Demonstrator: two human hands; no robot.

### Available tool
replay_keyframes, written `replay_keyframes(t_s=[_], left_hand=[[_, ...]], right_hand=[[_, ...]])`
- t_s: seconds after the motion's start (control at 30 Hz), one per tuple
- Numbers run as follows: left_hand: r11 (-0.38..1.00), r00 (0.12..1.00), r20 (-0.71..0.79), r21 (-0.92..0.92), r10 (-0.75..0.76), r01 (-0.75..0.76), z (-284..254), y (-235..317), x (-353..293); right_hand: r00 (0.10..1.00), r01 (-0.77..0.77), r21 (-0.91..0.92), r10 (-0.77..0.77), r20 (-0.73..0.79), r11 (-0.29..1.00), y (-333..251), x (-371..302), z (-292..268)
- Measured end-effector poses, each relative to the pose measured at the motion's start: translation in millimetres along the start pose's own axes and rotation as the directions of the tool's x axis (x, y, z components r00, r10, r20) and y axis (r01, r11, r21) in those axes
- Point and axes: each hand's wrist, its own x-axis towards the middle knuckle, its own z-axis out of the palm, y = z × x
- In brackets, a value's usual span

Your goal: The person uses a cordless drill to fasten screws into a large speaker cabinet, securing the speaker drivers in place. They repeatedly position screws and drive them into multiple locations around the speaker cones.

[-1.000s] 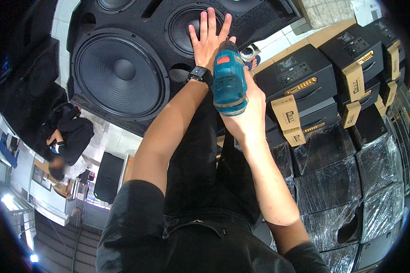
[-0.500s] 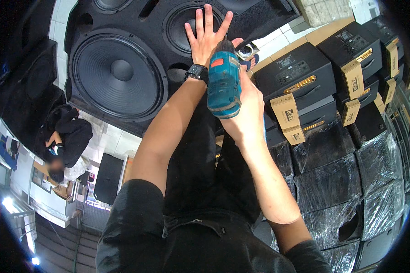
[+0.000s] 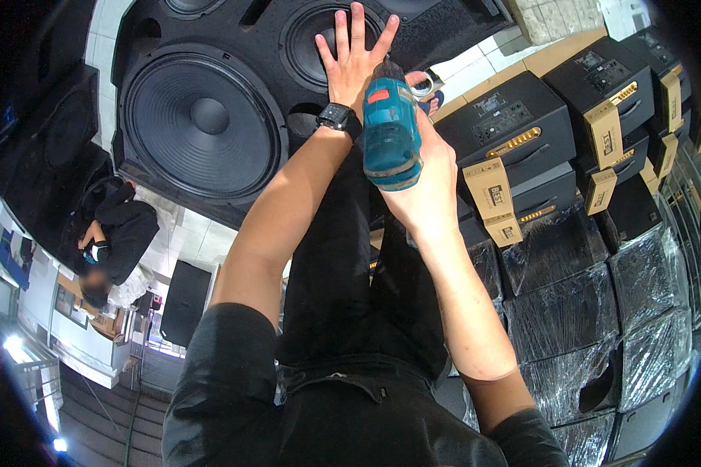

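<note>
While the left hand [image 3: 352, 56] lies flat with its fingers spread on the black speaker cabinet [image 3: 444, 23], over the rim of the smaller speaker cone [image 3: 315, 43], the right hand [image 3: 422, 180] is wrapped tight around the grip of a teal cordless drill [image 3: 389, 132]. Seen from the head camera, the drill's body rises out of the fist and points at the cabinet face, just beside the left wrist, which carries a black wristwatch [image 3: 338, 118]; its tip is hidden behind its own body, so whether it touches the cabinet cannot be told. A large speaker cone [image 3: 202, 124] fills the cabinet face to the left of both arms, well apart from the drill. To the right of the right forearm stand stacked black boxes [image 3: 522, 132] with tan labels, and below them more stacks wrapped in clear film [image 3: 568, 311], crowding that side. On the left, beyond the cabinet's edge, another person in dark clothes [image 3: 113, 233] crouches on a pale floor. Open room lies mostly between the two forearms, over the person's dark trousers [image 3: 350, 280].
</note>
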Motion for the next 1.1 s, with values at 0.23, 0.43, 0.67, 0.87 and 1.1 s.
replay_keyframes(t_s=[0.23, 0.43, 0.67, 0.87, 1.1], left_hand=[[0.997, 0.992, -0.106, 0.052, 0.065, -0.06, 28.2, -13.9, -3.3], [0.993, 0.994, -0.097, 0.11, 0.042, -0.032, 29.8, -13.9, -1.4], [0.996, 0.997, -0.071, 0.087, 0.03, -0.024, 3.7, -0.2, 0.9], [0.997, 0.998, -0.061, 0.08, 0.015, -0.01, 5.9, -0.5, 2.5], [0.974, 0.994, -0.096, 0.224, 0.048, -0.025, 23.5, -12.6, -1.4]], right_hand=[[0.998, -0.055, -0.027, 0.055, 0.014, 0.998, -3.7, -0.7, -4.2], [1.0, -0.023, 0.021, 0.023, 0.007, 1.0, 4.5, -2.0, -5.1], [1.0, -0.008, -0.029, 0.008, -0.004, 1.0, 8.6, -0.5, -3.1], [0.999, 0.028, -0.077, -0.029, -0.015, 0.997, 6.2, 2.6, -5.1], [1.0, 0.003, -0.051, -0.003, 0.013, 0.999, -3.0, 5.6, -10.4]])
